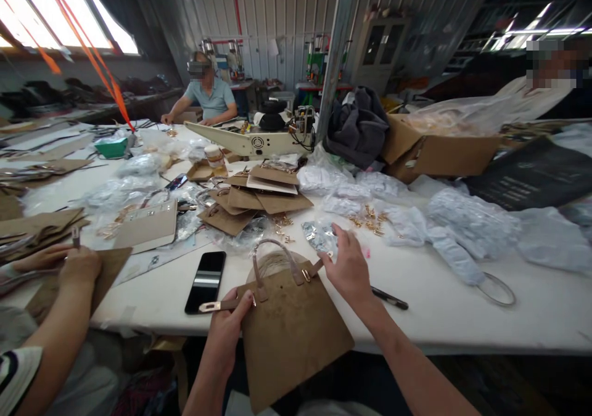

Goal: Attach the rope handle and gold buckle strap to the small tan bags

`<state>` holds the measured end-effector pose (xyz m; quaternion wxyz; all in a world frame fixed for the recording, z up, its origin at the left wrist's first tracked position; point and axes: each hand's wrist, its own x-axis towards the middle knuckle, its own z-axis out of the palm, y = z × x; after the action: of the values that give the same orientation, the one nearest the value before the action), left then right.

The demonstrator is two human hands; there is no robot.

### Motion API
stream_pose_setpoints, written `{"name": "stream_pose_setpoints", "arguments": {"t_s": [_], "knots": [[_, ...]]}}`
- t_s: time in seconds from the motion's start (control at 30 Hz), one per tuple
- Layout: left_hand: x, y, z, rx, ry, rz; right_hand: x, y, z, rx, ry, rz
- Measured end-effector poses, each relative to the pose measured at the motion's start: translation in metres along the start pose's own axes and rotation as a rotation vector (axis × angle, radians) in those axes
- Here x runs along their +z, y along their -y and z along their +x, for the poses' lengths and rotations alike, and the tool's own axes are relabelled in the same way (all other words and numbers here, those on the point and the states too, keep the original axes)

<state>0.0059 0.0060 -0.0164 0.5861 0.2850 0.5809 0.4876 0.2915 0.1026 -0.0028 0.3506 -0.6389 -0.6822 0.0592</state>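
The left hand (226, 330) is closed on the left edge of a brown bag panel (291, 336), thumb on top near a strap with a metal tip (217, 305) that sticks out to its left. The right hand (349, 268) is half open, fingers spread, fingertips at the panel's upper right corner beside the handle (277, 251); whether it pinches anything cannot be told. The panel overhangs the near table edge (416, 342), with only its top part resting on the surface.

Risk: the panel is held mainly by one hand, so a loosened left grip would probably let it slide off the edge toward the lap.

Just left of the left hand lies a phone (206, 280), close enough to be knocked by an outward sweep. Just right of the right hand lies a pen (391, 299). Farther left, another person's hand (78, 265) works on similar brown material, which limits room that way. Beyond the right hand, small gold fittings (370, 216) lie loose among plastic bags (462, 225); a forward reach could scatter them. Beyond the left hand sits a stack of brown panels (259, 200). Open tabletop remains to the right of the pen.
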Motion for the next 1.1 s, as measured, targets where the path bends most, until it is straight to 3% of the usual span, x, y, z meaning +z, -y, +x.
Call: {"name": "stream_pose_setpoints", "arguments": {"t_s": [0.03, 0.1, 0.17, 0.23, 0.33, 0.43, 0.83, 1.1], "knots": [[0.002, -0.002, 0.000, 0.013, -0.009, -0.001, 0.000, 0.006, 0.012, -0.105, 0.044, -0.051], [0.007, -0.006, 0.001, 0.033, -0.012, -0.006, 0.010, 0.018, 0.037, -0.209, 0.266, -0.121], [0.009, -0.009, 0.003, 0.039, 0.006, -0.002, 0.028, 0.027, 0.061, -0.165, 0.474, -0.154], [0.009, -0.009, 0.005, 0.034, 0.021, 0.004, 0.051, 0.032, 0.079, -0.078, 0.558, -0.161], [0.007, -0.006, 0.007, 0.007, 0.030, -0.031, 0.079, 0.030, 0.092, -0.033, 0.561, -0.124], [0.005, -0.001, 0.007, -0.027, 0.044, -0.088, 0.092, 0.023, 0.090, -0.023, 0.555, -0.063], [0.018, 0.001, 0.005, -0.028, 0.035, -0.182, 0.100, 0.004, 0.079, -0.097, 0.548, 0.257], [0.015, 0.008, 0.011, -0.080, 0.013, -0.208, 0.095, -0.008, 0.086, 0.021, 0.479, 0.478]]}}
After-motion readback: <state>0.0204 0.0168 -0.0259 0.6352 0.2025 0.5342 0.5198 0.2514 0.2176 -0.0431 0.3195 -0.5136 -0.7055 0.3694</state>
